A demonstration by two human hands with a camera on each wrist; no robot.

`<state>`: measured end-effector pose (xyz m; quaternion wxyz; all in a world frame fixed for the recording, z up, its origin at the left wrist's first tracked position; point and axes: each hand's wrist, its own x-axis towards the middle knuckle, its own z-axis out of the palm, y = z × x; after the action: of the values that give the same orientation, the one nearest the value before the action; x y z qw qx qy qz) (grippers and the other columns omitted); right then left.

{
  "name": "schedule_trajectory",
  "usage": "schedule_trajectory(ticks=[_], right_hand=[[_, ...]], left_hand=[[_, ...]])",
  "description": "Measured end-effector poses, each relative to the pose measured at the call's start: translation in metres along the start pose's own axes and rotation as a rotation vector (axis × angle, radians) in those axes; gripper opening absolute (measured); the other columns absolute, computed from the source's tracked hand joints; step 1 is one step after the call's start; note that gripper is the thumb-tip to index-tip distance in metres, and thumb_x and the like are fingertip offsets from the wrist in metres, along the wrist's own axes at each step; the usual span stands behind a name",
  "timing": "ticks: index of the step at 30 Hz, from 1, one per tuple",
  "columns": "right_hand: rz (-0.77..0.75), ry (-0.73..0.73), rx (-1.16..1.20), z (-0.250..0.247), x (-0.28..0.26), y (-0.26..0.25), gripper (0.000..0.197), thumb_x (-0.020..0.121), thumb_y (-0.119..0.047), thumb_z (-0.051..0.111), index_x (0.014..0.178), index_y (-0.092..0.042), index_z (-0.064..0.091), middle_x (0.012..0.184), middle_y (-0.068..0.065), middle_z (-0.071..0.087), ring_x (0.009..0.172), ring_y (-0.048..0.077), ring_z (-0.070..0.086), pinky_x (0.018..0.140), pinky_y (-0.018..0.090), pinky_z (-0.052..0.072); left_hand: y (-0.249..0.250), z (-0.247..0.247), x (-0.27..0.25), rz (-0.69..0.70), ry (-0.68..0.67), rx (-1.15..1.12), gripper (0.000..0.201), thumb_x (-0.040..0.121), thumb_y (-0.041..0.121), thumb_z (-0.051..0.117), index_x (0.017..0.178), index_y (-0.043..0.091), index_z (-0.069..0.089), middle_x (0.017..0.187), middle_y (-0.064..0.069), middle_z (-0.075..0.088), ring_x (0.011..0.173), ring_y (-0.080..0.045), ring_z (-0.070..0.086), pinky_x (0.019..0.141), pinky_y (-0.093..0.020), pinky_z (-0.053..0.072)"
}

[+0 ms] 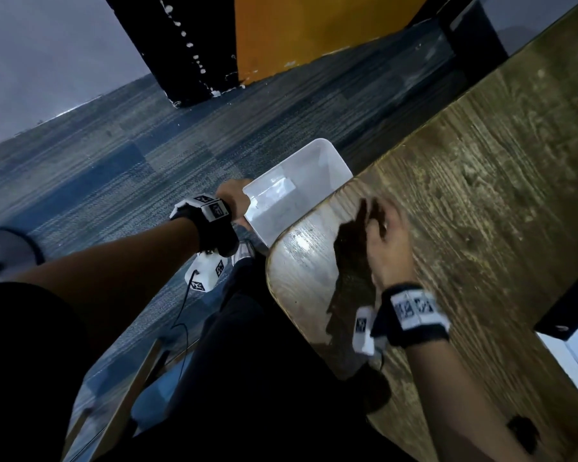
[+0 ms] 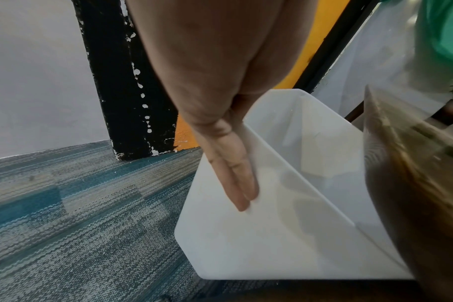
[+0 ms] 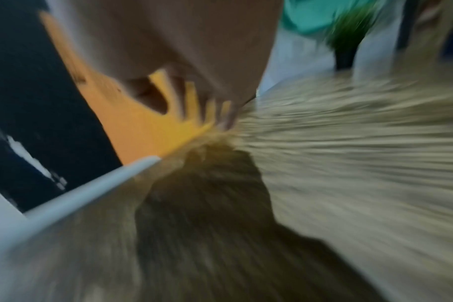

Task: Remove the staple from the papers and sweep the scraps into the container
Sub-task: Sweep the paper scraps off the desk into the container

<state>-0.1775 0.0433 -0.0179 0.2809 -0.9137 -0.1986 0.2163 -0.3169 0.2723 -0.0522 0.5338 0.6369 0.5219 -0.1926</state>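
Presently, the left hand (image 1: 235,199) reaches out past the table's rounded corner and holds the white container (image 1: 294,191) by its near wall, fingers (image 2: 233,179) straight and flat on the outside. The container's open mouth sits against the table (image 1: 481,195) edge, below the tabletop. The right hand (image 1: 386,241) lies on the wood beside that edge, fingers spread, gripping nothing; its view is blurred.

Worktop (image 1: 481,195) bare ahead of right hand (image 1: 386,238); path to rounded edge unobstructed. Container (image 1: 301,181) mouth open just beyond edge. Black box (image 1: 568,308) near right.
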Motion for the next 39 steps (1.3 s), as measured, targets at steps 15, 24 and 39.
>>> schedule_trajectory(ticks=[15,24,39], right_hand=[[0.156,-0.265,-0.297,0.125,-0.056,-0.101,0.071,0.096,-0.035,0.026,0.147,0.002,-0.007,0.155,0.023,-0.018,0.142,0.040,-0.023,0.120,0.049,-0.001],[-0.068,-0.289,-0.379,0.115,-0.032,-0.126,0.017,0.084,0.000,0.054,0.099,-0.001,0.061,0.106,0.018,0.067,0.103,0.034,0.060,0.088,0.037,0.044],[0.058,-0.040,-0.189,0.040,-0.024,-0.038,0.043,0.083,-0.024,0.061,0.126,-0.020,0.056,0.147,0.009,0.037,0.138,0.026,0.028,0.112,0.044,0.021]], left_hand=[[-0.007,0.002,-0.005,0.054,0.044,0.165,0.042,0.089,-0.009,0.040,0.130,-0.005,0.047,0.128,-0.026,0.057,0.111,-0.038,0.061,0.069,-0.030,0.057],[-0.002,-0.005,-0.011,0.078,-0.019,0.164,0.030,0.082,-0.007,0.045,0.107,-0.002,0.061,0.094,-0.024,0.071,0.101,-0.038,0.065,0.080,-0.041,0.052],[-0.002,-0.015,-0.005,0.029,-0.010,-0.019,0.043,0.085,-0.009,0.035,0.069,0.029,0.047,0.099,-0.022,0.066,0.089,-0.034,0.072,0.055,-0.032,0.059]])
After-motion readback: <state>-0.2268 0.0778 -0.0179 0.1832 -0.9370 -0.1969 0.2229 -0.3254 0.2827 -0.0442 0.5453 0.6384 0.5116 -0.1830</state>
